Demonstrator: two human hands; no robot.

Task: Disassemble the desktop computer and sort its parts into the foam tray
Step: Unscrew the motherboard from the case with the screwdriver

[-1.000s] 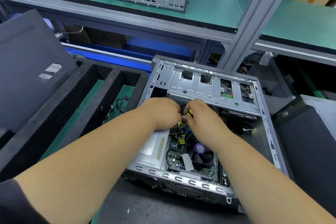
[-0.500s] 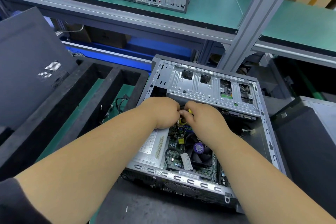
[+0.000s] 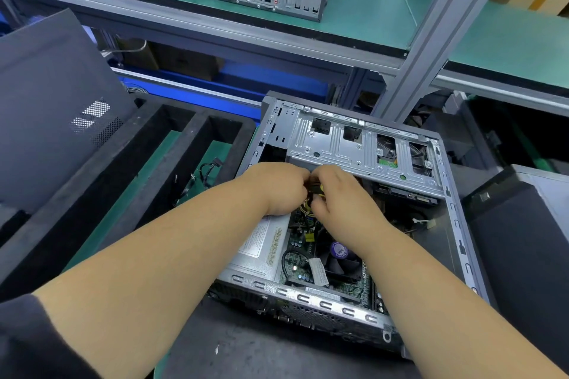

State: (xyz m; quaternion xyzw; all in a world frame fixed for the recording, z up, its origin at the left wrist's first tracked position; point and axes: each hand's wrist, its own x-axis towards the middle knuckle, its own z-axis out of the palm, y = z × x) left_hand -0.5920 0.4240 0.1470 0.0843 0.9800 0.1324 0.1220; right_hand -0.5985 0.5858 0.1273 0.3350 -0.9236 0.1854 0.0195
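Both hands (image 3: 311,191) grip yellow-black connector (image 3: 314,187) inside open case (image 3: 455,224); foam tray (image 3: 191,129) holds cable (image 3: 207,171)

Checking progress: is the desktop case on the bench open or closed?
Open. The desktop case lies on its side with no cover, exposing the fan; both hands reach inside.

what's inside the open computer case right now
Inside the open case: a motherboard, a black cooler fan, a silver power supply and the drive cage. Left hand and right hand pinch a yellow-black cable connector, covering whatever lies beneath them.
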